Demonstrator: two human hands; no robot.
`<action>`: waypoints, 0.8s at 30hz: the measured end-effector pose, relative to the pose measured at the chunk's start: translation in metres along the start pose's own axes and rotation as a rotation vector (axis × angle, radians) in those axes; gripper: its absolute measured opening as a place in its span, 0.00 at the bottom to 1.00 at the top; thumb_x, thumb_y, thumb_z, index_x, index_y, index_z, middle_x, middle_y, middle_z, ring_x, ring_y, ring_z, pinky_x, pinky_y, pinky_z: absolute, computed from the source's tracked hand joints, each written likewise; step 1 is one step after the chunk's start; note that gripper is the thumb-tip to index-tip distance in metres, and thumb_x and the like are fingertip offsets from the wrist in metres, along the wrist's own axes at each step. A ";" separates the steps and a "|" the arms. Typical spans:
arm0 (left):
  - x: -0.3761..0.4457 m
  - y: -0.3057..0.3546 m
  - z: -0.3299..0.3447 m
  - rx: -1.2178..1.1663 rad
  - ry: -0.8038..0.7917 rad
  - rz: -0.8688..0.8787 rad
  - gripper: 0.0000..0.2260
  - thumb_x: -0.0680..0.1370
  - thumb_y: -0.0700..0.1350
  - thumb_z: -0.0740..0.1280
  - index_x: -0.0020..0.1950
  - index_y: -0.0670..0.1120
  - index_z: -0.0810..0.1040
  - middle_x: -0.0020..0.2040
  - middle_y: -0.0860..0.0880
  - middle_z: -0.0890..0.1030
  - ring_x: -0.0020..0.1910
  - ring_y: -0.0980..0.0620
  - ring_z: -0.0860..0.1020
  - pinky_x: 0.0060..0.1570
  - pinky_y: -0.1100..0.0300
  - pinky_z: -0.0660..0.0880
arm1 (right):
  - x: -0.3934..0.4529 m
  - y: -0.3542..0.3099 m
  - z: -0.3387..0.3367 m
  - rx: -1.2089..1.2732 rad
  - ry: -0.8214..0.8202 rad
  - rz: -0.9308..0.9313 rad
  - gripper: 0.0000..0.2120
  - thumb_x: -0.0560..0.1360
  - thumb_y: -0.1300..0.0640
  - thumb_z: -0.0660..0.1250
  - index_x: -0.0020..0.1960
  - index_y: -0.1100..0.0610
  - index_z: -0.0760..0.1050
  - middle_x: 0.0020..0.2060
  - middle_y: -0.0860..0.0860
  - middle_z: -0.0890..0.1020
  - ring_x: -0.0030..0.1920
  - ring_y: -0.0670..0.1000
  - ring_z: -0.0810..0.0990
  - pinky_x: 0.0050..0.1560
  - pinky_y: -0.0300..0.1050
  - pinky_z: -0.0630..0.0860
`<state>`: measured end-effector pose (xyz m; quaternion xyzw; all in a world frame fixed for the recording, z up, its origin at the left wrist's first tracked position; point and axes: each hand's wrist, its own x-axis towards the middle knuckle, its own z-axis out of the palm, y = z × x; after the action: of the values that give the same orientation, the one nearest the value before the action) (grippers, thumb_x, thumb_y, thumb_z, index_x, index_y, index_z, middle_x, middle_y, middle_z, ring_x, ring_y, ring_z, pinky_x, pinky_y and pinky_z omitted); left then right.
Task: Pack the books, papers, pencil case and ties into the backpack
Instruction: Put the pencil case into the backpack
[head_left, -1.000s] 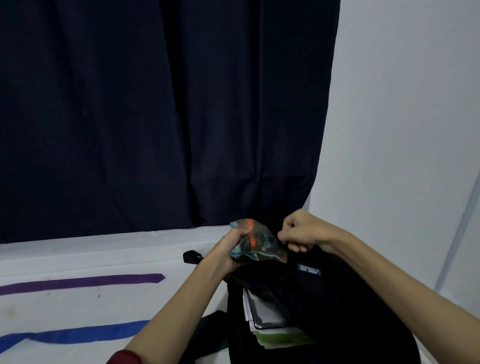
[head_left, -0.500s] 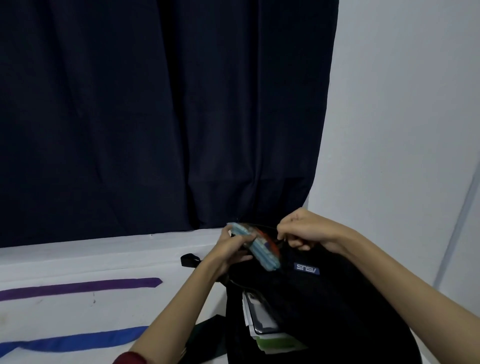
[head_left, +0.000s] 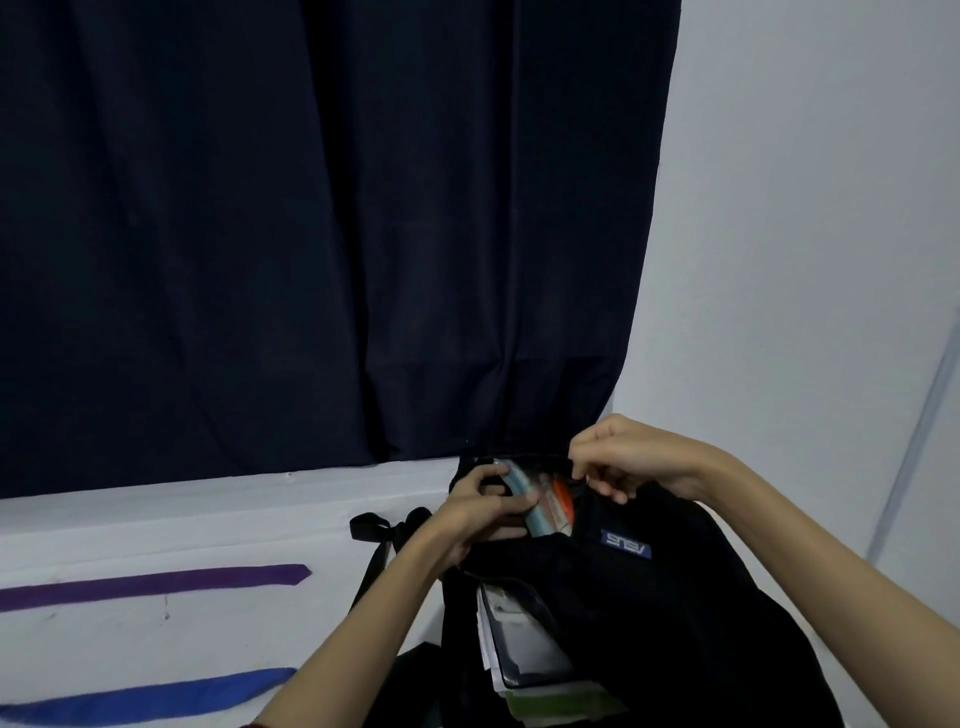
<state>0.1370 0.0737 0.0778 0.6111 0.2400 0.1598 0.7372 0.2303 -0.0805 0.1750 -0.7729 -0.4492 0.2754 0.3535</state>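
Now my pencil case (head_left: 540, 501) sits lower, inside the backpack (head_left: 675, 597) pocket. My left hand (head_left: 485, 512) grips it; my right hand (head_left: 618, 457) pinches the pocket edge. If that slips, it jams.

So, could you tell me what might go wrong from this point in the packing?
The pencil case is only partly in the front pocket; it could snag if the right hand lets the pocket edge sag. The books and papers stick out of the backpack and may slip. The purple tie and blue tie could be forgotten.
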 end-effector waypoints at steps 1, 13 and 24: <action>-0.001 -0.001 -0.001 -0.001 -0.006 0.009 0.29 0.70 0.35 0.75 0.67 0.49 0.68 0.62 0.42 0.73 0.54 0.44 0.80 0.42 0.55 0.82 | 0.000 0.001 0.000 0.000 0.002 -0.002 0.13 0.72 0.62 0.62 0.28 0.55 0.70 0.23 0.50 0.72 0.22 0.47 0.68 0.26 0.37 0.61; -0.023 0.004 -0.009 0.300 -0.289 -0.013 0.15 0.78 0.32 0.64 0.63 0.43 0.73 0.52 0.46 0.82 0.45 0.57 0.82 0.46 0.66 0.79 | 0.002 0.005 0.012 -0.159 -0.137 -0.009 0.12 0.70 0.62 0.66 0.29 0.54 0.75 0.26 0.50 0.77 0.29 0.46 0.74 0.30 0.36 0.67; -0.113 -0.010 -0.132 0.728 0.075 -0.073 0.11 0.78 0.37 0.64 0.58 0.48 0.78 0.51 0.47 0.83 0.46 0.51 0.81 0.45 0.60 0.77 | 0.008 0.043 0.089 -0.819 0.033 -0.177 0.16 0.74 0.49 0.67 0.59 0.54 0.75 0.47 0.48 0.75 0.50 0.47 0.70 0.49 0.41 0.63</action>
<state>-0.0297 0.1207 0.0681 0.8181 0.3296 0.0597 0.4675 0.1890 -0.0621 0.0870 -0.8122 -0.5807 0.0302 0.0464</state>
